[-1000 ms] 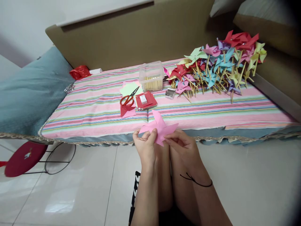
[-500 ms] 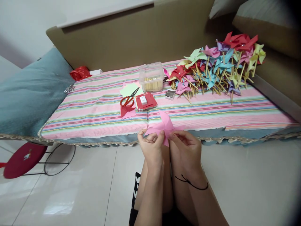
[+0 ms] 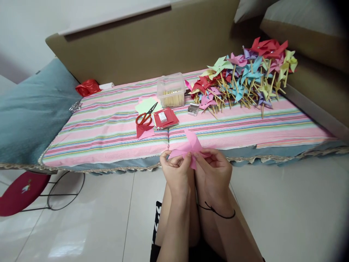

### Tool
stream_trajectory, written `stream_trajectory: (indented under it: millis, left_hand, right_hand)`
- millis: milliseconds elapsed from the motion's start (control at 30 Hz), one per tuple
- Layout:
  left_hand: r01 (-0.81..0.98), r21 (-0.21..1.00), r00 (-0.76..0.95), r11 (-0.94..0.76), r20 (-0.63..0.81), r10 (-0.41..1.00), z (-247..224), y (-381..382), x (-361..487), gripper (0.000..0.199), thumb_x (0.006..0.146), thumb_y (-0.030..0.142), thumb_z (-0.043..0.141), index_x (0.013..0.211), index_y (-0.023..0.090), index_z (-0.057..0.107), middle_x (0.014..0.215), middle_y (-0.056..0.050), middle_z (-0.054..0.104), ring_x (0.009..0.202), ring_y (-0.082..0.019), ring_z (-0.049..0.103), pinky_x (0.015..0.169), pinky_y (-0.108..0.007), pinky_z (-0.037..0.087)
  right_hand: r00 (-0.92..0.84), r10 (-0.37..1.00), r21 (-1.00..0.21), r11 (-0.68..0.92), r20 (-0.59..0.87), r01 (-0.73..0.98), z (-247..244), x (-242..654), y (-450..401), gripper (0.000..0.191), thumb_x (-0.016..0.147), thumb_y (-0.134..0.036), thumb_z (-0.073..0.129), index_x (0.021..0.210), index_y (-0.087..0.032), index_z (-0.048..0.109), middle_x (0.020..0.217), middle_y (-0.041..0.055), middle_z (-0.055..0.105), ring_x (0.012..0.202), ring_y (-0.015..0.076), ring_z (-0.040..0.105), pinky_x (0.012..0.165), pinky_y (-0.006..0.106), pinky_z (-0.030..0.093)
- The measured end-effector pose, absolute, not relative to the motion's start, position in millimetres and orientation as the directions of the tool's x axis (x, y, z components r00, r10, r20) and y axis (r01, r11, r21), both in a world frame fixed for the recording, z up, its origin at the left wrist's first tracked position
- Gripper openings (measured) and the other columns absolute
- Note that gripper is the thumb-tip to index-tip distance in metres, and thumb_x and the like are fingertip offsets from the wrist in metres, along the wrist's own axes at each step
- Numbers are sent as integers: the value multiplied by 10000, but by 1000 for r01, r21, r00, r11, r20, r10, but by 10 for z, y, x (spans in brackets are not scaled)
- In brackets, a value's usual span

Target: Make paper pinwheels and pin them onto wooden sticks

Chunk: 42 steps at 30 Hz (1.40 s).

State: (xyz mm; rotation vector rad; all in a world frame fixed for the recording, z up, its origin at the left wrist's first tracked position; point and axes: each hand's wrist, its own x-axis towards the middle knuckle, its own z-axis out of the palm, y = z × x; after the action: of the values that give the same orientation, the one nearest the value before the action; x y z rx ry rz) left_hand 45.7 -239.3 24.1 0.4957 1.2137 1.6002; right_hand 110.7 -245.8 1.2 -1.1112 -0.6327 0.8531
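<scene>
A pink paper pinwheel (image 3: 192,140) with folded blades is held above my knees, just in front of the seat edge. My left hand (image 3: 176,171) pinches it from the left, thumb pressed near its centre. From the other side my right hand (image 3: 214,171) is closed on it, its thumb and fingertips also by the centre. The two thumbs almost meet, and whatever lies under them is hidden. On the striped cloth beyond lie red-handled scissors (image 3: 144,118), a stack of red paper squares (image 3: 169,118) and a small box (image 3: 193,109) of shiny bits.
Many finished pinwheels (image 3: 240,82) on sticks are heaped at the right. A clear plastic box (image 3: 171,89) of wooden sticks stands mid-seat. Pale green paper (image 3: 147,105) lies beside it. A red bag (image 3: 88,87) sits far left; a red stool (image 3: 24,193) stands on the floor.
My right hand has shifted slightly left, its thumb closer to the pinwheel's centre. The left hand keeps its pinch. The whole view has turned a little to the right.
</scene>
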Motion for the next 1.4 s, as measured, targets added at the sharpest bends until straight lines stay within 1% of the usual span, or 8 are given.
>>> stream_trajectory:
  millis: [100, 167, 267, 533, 767, 1067, 1267, 1400]
  left_hand:
    - [-473, 881, -387, 24, -232, 893, 241, -2394, 474, 606, 582, 168, 797, 986, 227, 350, 579, 75, 674, 513, -85, 602, 614, -199, 434]
    - [-473, 881, -381, 21, -226, 896, 242, -2393, 478, 604, 585, 174, 798, 985, 229, 349, 582, 75, 675, 523, -89, 609, 621, -202, 438]
    - [-466, 885, -383, 26, -228, 895, 241, -2393, 477, 615, 575, 183, 808, 985, 231, 352, 572, 89, 662, 525, -95, 619, 624, -205, 440]
    - [-465, 885, -376, 18, -215, 901, 240, -2405, 468, 611, 582, 175, 807, 977, 233, 345, 584, 77, 678, 533, -99, 628, 633, -208, 448]
    - [-439, 898, -359, 21, -197, 912, 238, -2412, 459, 596, 605, 165, 805, 977, 239, 345, 582, 79, 676, 541, -102, 633, 635, -205, 442]
    - [-444, 894, -294, 57, -205, 934, 256, -2406, 455, 598, 615, 172, 816, 975, 235, 343, 565, 70, 671, 508, -99, 615, 599, -190, 426]
    - [-445, 895, -311, 38, -194, 931, 254, -2428, 487, 586, 626, 148, 799, 963, 241, 329, 543, 95, 647, 479, -74, 575, 591, -176, 417]
    - [-451, 891, -324, 53, -218, 920, 231, -2420, 491, 625, 603, 169, 820, 1010, 239, 351, 586, 80, 662, 518, -89, 605, 621, -195, 441]
  right_hand:
    - [538, 842, -885, 225, -34, -407, 58, 1092, -2451, 542, 633, -223, 839, 1038, -266, 481, 762, -40, 681, 691, 154, 673, 665, 300, 577]
    - [530, 846, -869, 222, -54, -443, 78, 1093, -2448, 720, 614, -213, 844, 1162, -289, 382, 757, -49, 690, 690, 165, 686, 681, 323, 588]
    - [511, 856, -882, 184, -73, -435, 80, 1112, -2449, 817, 619, -253, 833, 1258, -283, 325, 769, -38, 686, 690, 181, 691, 709, 368, 601]
    - [460, 879, -894, 100, -127, -438, 71, 1146, -2460, 859, 620, -304, 830, 1309, -271, 319, 793, -19, 669, 709, 204, 696, 732, 399, 608]
    - [442, 880, -899, 43, -172, -435, 108, 1187, -2454, 907, 590, -318, 843, 1323, -257, 312, 718, -51, 665, 659, 196, 693, 706, 381, 601]
    - [475, 856, -868, 67, -202, -491, 96, 1194, -2439, 908, 558, -289, 847, 1315, -247, 346, 693, -62, 670, 606, 166, 670, 647, 339, 582]
    - [483, 845, -845, 73, -229, -529, 133, 1183, -2449, 928, 514, -260, 867, 1289, -246, 356, 681, -58, 681, 586, 152, 655, 628, 308, 576]
    - [489, 846, -847, 90, -213, -524, 149, 1184, -2449, 890, 520, -243, 868, 1257, -253, 370, 673, -55, 688, 570, 140, 646, 611, 286, 568]
